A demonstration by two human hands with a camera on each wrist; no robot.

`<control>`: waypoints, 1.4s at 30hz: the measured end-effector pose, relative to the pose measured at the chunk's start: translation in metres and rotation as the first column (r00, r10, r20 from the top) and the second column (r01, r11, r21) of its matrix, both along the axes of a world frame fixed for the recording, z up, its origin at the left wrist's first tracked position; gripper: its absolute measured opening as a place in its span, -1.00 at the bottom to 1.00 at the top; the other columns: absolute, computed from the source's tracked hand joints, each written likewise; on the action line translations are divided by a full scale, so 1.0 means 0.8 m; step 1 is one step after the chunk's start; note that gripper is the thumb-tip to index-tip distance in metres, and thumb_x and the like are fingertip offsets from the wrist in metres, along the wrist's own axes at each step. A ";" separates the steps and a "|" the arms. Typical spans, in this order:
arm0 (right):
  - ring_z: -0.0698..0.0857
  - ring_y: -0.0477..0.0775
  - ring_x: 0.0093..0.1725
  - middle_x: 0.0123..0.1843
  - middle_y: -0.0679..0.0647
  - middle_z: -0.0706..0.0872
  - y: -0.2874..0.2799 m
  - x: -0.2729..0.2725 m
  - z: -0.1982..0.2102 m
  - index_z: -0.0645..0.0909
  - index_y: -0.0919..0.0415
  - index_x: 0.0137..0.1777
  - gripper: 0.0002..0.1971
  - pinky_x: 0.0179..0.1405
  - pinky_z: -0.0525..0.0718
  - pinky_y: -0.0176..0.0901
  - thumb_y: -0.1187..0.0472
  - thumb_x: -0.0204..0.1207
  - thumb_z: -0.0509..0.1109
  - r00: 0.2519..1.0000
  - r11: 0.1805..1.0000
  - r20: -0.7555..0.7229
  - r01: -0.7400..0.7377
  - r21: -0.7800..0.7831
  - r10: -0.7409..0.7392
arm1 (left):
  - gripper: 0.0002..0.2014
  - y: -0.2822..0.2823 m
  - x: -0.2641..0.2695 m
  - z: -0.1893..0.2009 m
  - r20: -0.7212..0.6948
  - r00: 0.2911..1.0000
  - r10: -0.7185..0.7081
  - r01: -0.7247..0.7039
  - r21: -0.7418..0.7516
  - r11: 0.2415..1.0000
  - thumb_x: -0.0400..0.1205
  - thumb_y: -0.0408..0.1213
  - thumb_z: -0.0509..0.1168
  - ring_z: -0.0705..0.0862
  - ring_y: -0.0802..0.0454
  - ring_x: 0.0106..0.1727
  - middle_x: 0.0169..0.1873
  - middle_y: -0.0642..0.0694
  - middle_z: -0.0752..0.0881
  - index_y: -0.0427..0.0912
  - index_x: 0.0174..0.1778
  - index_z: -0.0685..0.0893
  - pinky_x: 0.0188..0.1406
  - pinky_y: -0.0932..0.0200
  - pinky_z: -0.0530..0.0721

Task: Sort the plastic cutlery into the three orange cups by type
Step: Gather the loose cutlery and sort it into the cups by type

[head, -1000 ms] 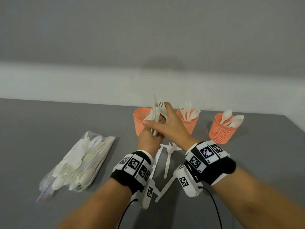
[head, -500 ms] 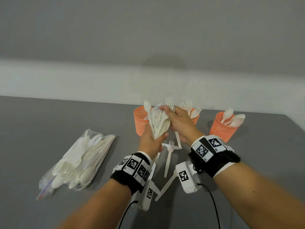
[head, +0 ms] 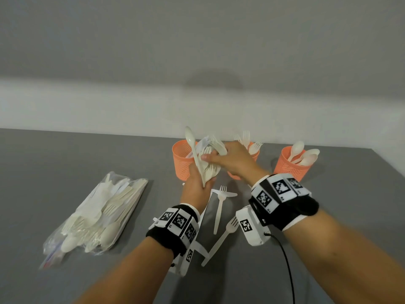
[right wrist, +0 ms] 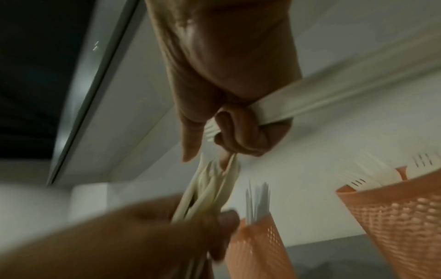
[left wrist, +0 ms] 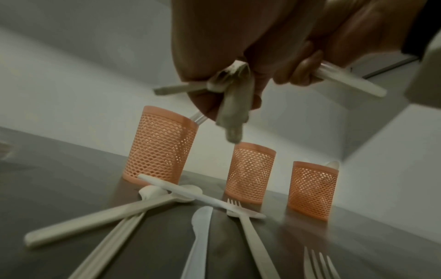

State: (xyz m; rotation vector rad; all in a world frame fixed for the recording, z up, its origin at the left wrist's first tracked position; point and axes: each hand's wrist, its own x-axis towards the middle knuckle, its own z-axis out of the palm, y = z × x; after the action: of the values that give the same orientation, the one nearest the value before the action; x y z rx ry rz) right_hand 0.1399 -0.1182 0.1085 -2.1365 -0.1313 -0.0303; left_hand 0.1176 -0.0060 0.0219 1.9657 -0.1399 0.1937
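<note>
Both forearms reach forward, wrists banded. The left hand (head: 198, 183) stands upright, fingers wrapped round a bundle of cutlery (head: 205, 163); the right hand (head: 232, 159) curls over its top, gripping forks (head: 217, 143).

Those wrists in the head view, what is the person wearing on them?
Both forearms are bare, no sleeves or gloves. Each wrist carries a black band with white edging, covered by white square tiles printed with black pixel-pattern markers. A white boxy camera unit, bearing its own marker, hangs under each wrist. A thin black cable trails from the right unit towards the person.
</note>
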 end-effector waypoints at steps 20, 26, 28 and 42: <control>0.61 -0.05 -0.30 -0.19 0.14 0.63 0.007 -0.004 -0.023 0.56 0.10 0.04 -0.82 -0.34 0.69 -0.30 0.19 0.70 0.11 0.998 0.923 -0.055 -0.002 0.384 0.025 | -0.63 -0.006 -0.003 0.023 0.001 0.980 -0.200 0.185 -0.378 0.907 0.72 -0.29 0.08 0.63 0.17 -0.55 0.04 0.06 0.63 -0.07 0.46 0.27 -0.51 0.18 0.69; 0.76 0.03 -0.29 -0.14 0.11 0.72 0.004 0.000 -0.023 0.48 0.22 0.18 -0.80 -0.13 0.78 0.03 0.25 0.72 0.05 0.998 0.845 -0.059 0.037 0.534 -0.007 | -0.69 -0.008 0.001 0.022 -0.115 0.985 -0.131 0.050 -0.534 0.844 0.75 -0.21 0.02 0.37 0.15 -0.61 -0.25 0.04 0.56 0.07 0.42 0.36 -0.62 0.29 0.43; 0.75 0.10 -0.32 -0.19 0.11 0.71 0.003 0.001 -0.022 0.45 0.16 0.12 -0.85 -0.16 0.78 0.05 0.23 0.72 0.05 0.998 0.801 -0.059 0.063 0.595 -0.034 | -0.71 -0.007 0.001 0.022 -0.121 0.984 -0.127 0.044 -0.535 0.844 0.75 -0.21 0.03 0.40 0.17 -0.63 -0.27 0.05 0.56 0.10 0.38 0.39 -0.64 0.29 0.44; 0.45 -0.15 -0.83 -0.67 0.02 0.50 0.006 -0.036 -0.021 0.51 0.32 -0.32 -0.59 -0.81 0.39 -0.46 -0.03 0.58 0.31 0.944 0.833 -0.329 0.173 0.525 0.011 | -0.80 -0.005 0.002 0.021 -0.203 0.973 -0.107 -0.035 -0.594 0.804 0.76 -0.26 0.00 0.40 0.16 -0.64 -0.35 -0.09 0.55 -0.16 0.18 0.48 -0.61 0.26 0.45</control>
State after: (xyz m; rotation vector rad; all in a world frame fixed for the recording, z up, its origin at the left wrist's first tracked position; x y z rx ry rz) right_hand 0.1109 -0.1131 0.0919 -1.5383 0.1507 0.2079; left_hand 0.1193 -0.0099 0.0388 1.3353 0.0360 -0.0206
